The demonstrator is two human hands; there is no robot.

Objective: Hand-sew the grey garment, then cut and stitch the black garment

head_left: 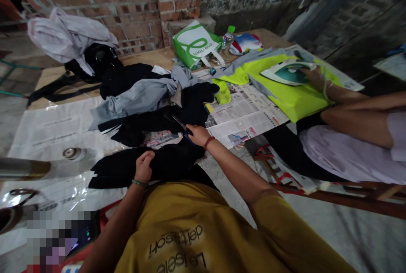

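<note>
Dark-handled scissors (179,121) are in my right hand (199,135), their blades pointing up and left over black cloth. My left hand (144,166) is closed on the edge of a black garment (168,159) spread along the table's near side. More black cloth (198,99) lies just beyond the scissors. Behind it rests a crumpled light grey garment (136,95). The scissors' tips blend into the dark cloth, so whether they touch it I cannot tell.
At right, a co-worker's hand (314,76) holds an iron (287,72) on a yellow-and-grey garment (294,99). Newspaper (253,112) lies beneath. A green-and-white bag (195,45) and bottle (227,42) stand behind. At left are a tape roll (73,153) and a metal cylinder (23,169).
</note>
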